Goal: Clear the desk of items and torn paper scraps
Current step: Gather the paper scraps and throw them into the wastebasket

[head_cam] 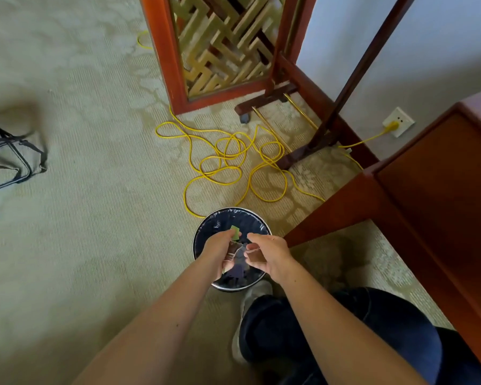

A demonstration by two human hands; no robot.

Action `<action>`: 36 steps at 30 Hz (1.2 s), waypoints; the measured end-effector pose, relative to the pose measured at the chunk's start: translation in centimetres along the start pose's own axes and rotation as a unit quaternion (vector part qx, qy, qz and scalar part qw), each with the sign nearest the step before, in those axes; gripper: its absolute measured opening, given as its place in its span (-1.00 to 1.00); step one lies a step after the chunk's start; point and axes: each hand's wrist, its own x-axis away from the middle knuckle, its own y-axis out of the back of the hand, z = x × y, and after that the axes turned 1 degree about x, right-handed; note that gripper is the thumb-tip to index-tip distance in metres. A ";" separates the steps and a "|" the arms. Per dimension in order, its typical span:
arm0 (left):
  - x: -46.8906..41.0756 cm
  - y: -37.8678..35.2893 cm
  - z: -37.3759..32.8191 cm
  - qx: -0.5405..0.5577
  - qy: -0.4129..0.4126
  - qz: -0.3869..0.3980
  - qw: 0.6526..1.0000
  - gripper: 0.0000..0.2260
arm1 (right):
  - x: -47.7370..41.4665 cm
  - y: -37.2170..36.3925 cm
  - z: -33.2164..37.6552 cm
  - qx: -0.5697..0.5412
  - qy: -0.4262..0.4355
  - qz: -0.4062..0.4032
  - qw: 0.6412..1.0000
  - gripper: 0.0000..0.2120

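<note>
A round waste bin (206, 226) with a dark plastic liner stands on the carpet below me. Both hands hang over its mouth. My left hand (218, 247) grips a bunch of torn paper scraps (235, 232), a green piece sticking up by the fingertips and darker pieces below the palm. My right hand (267, 257) hovers just to the right with its fingers loosely curled toward the scraps; whether it touches them is unclear. Some scraps lie inside the bin under the hands.
A loose yellow cable (222, 159) sprawls on the carpet behind the bin and runs to a wall socket (397, 122). The reddish wooden desk (428, 195) fills the right side. A wooden lattice screen (220, 48) stands behind. A dark bag (0, 151) lies far left. My leg and shoe (250, 301) are by the bin.
</note>
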 end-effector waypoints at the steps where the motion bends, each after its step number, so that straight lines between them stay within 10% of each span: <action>1: -0.3 0.0 0.0 0.015 0.007 0.006 1.000 -0.79 | -0.2 0.0 0.0 0.006 -0.012 0.008 1.000 -0.82; 9: -0.6 0.4 -0.3 0.028 0.027 0.004 0.999 -0.50 | 0.2 0.6 1.0 -0.033 -0.084 0.097 0.991 -0.36; 23: 6.6 -2.3 -2.5 0.016 -0.094 0.008 0.995 -0.87 | 7.0 1.7 2.5 0.036 0.132 -0.006 0.991 -0.84; 36: 20.9 -7.7 -4.9 -0.055 -0.332 0.110 0.935 -0.90 | 21.0 7.1 6.1 -0.055 0.339 -0.021 0.939 -0.78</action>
